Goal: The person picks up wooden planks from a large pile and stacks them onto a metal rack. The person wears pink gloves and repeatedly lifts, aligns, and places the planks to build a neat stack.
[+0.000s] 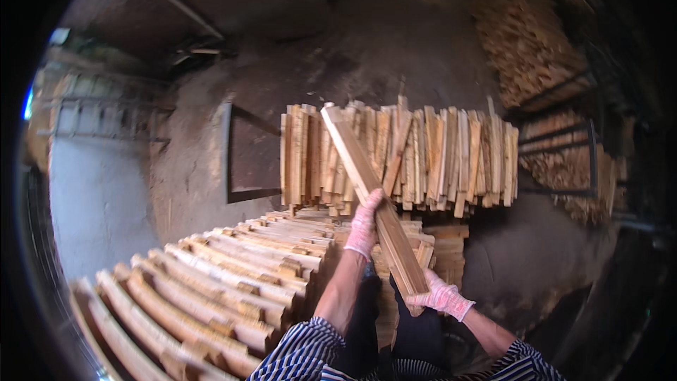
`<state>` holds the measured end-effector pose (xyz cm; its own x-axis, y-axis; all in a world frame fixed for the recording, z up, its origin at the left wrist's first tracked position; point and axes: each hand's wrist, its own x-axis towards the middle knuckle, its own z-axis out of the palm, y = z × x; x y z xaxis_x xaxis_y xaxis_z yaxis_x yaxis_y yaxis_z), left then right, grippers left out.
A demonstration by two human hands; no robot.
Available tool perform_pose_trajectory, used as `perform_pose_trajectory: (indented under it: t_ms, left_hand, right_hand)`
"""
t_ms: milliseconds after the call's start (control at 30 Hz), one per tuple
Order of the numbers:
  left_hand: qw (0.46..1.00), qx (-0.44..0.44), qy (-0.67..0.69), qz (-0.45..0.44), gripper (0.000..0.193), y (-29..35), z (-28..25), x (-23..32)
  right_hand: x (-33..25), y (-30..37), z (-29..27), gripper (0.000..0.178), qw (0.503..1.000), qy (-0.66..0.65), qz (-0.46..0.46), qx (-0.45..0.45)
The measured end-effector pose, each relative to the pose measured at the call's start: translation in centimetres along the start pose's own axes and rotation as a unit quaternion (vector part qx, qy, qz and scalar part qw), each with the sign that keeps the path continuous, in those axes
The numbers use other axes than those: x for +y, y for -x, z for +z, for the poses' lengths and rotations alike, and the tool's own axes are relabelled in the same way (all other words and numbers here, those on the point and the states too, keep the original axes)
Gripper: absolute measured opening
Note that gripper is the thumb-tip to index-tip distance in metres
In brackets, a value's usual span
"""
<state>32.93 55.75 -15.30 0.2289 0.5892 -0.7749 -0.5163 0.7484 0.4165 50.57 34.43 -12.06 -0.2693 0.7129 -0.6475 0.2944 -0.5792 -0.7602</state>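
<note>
Slanting from upper left to lower right in front of me is a wooden plank (381,220), held in both gloved hands. My left hand (364,224), in a pinkish knitted glove, grips its left edge around the middle. At the near end my right hand (441,296), gloved the same way, is closed on the lower corner. The plank seems to be more than one piece laid together, though I cannot tell for certain. Its far end overlaps a row of upright wood slats (437,155) in the view. My legs show beneath the plank.
A long stack of wood strips (233,275) spreads at my left. Dark metal frames (227,155) stand at both ends of the upright row. Piled wood pieces (525,49) fill the far right. A pale panel (99,197) is at the far left, with a bare dirt floor (187,169) beside it.
</note>
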Motion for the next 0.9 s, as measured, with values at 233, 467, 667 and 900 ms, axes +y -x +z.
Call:
perform_pose_trajectory:
  t_ms: [233,467,667,900]
  left_hand:
    - [0.944,0.028,-0.096,0.314,0.047,22.4,7.1,7.3]
    - [0.799,0.092,0.011,0.594,0.071,43.2,10.4,11.7]
    - [0.706,0.084,0.125,0.692,0.087,59.4,9.4,11.9]
    - [0.72,0.114,0.198,0.656,0.098,69.0,3.0,11.6]
  right_hand:
    - [-24.0,1.2,-2.0,0.084,0.831,0.29,-0.453,0.139]
    - [-44.2,10.4,3.5,0.071,0.854,0.108,-0.509,-0.013]
    - [-57.2,13.9,15.6,0.066,0.851,0.291,-0.424,-0.105]
    - [-60.5,11.8,29.3,0.039,0.749,0.51,-0.416,-0.077]
